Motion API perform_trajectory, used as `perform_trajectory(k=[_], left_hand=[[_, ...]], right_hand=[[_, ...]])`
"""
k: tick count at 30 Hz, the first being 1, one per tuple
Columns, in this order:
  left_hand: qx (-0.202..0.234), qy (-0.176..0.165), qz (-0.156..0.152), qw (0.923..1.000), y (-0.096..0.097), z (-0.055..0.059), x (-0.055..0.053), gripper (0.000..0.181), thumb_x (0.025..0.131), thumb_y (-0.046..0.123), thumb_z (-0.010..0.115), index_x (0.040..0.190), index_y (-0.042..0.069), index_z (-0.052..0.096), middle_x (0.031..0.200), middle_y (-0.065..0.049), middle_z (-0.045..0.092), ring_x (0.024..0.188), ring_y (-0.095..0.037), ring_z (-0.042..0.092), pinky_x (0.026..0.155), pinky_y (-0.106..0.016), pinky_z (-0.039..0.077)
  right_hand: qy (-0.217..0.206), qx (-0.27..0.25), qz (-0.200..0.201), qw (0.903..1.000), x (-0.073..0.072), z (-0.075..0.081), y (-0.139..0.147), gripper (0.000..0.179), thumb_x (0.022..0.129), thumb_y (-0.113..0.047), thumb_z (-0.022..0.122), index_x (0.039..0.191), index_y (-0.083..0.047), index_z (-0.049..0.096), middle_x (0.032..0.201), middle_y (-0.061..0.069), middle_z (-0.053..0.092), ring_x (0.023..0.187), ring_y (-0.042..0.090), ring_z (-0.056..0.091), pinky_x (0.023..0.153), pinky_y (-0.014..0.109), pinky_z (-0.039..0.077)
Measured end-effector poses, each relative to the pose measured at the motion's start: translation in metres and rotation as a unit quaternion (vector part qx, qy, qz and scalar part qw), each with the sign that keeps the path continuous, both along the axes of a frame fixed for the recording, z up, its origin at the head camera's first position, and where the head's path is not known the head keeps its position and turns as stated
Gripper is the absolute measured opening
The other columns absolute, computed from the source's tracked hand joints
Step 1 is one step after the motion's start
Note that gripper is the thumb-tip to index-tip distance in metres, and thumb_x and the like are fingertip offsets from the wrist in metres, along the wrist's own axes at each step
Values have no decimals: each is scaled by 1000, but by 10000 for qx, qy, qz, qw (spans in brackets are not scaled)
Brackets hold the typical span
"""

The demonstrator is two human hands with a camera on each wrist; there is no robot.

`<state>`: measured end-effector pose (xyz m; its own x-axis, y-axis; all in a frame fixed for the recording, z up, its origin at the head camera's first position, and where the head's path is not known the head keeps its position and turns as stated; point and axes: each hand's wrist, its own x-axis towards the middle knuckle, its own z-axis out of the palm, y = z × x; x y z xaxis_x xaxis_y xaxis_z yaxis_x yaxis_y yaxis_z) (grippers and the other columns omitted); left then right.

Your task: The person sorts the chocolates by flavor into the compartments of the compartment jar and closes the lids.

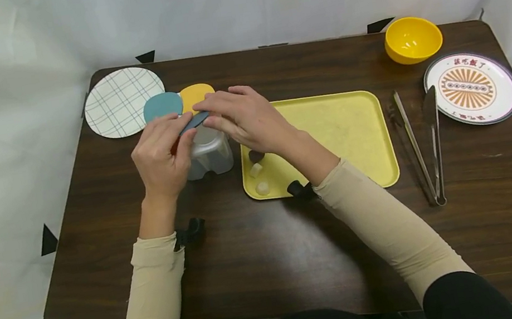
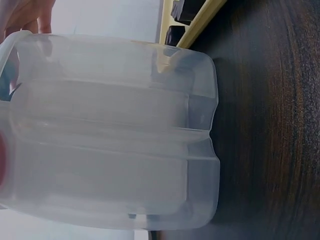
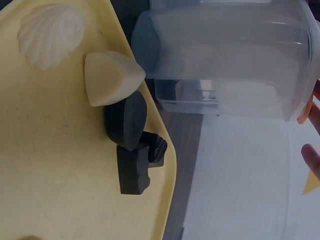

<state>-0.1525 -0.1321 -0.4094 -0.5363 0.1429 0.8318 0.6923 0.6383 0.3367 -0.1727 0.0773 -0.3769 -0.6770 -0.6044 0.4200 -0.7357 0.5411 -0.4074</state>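
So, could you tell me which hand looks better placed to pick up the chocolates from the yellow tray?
Probably the right hand: its wrist lies over the yellow tray just above the chocolates, while the left hand is beyond the clear container.

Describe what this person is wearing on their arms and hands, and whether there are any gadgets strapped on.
Both hands are bare: the left hand and the right hand wear no gloves or rings that show. Long, close-fitting beige sleeves run down to the wrists. A small black device sits at the left wrist and another at the right. Black clothing covers the upper arms.
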Motion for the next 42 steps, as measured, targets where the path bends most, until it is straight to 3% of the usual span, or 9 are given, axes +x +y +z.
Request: perform_trajectory(k=[8,12,19,26,29,32,35,38,42], left_hand=[[8,44,163,9999,2,1,-4,41,98,40,55,103,7,78,99,-8,75,102,-23,69,87,-48,53],[-208,-22,351,9992,1,3,-3,45,100,42,50,106,7,77,101,-9,74,99,-23,70,87,-52,52],[-104,-168,437,9989,1,4,-3,47,101,42,47,105,6,77,101,-8,74,97,-22,71,85,-50,53],[38,-221,428,9988,3,4,-3,46,101,42,47,104,7,77,100,-7,74,95,-20,71,85,-48,53],[98,-202,420,9989,5,4,-3,46,101,43,47,104,8,78,100,-6,75,95,-19,71,84,-48,54],[174,-171,433,9988,6,3,-3,46,100,43,47,103,9,78,100,-5,75,95,-19,71,81,-48,55],[187,-139,445,9987,6,2,-3,46,100,43,47,103,9,78,99,-4,75,95,-19,71,79,-48,55],[174,-131,457,9987,6,3,-4,45,100,43,48,103,10,78,100,-4,75,94,-19,71,80,-49,55],[136,-139,492,9986,6,2,-3,45,100,42,47,103,10,78,100,-4,75,91,-20,72,81,-49,55]], right_hand=[[-243,-75,-33,9997,2,-1,-1,51,101,-43,50,143,-15,50,133,-2,59,117,14,55,115,38,22],[-489,-120,22,9987,5,-2,3,58,100,-43,51,150,-14,42,141,-1,54,124,13,52,117,34,14],[-734,-169,-14,9972,12,-1,14,64,100,-45,51,154,-15,34,151,-2,44,135,8,42,118,34,10],[-597,-591,-428,9955,28,-2,58,51,97,-32,61,144,-14,51,145,1,50,135,16,43,113,40,25],[-655,-764,-947,9904,36,-2,91,46,95,-25,65,139,-12,57,140,3,55,129,22,50,106,43,36],[-923,-776,-1821,9759,47,-2,126,43,95,-24,66,136,-12,60,137,4,57,125,26,53,101,46,40],[-1210,-652,-2807,9499,61,-5,160,43,96,-30,63,136,-14,60,136,6,57,125,29,52,101,51,39],[-1373,-535,-3741,9156,77,-14,187,45,97,-32,61,138,-15,59,137,9,56,122,34,53,97,55,38],[-1722,-443,-4796,8593,98,-35,214,52,96,-34,59,144,-15,52,144,14,49,128,39,45,101,59,33]])
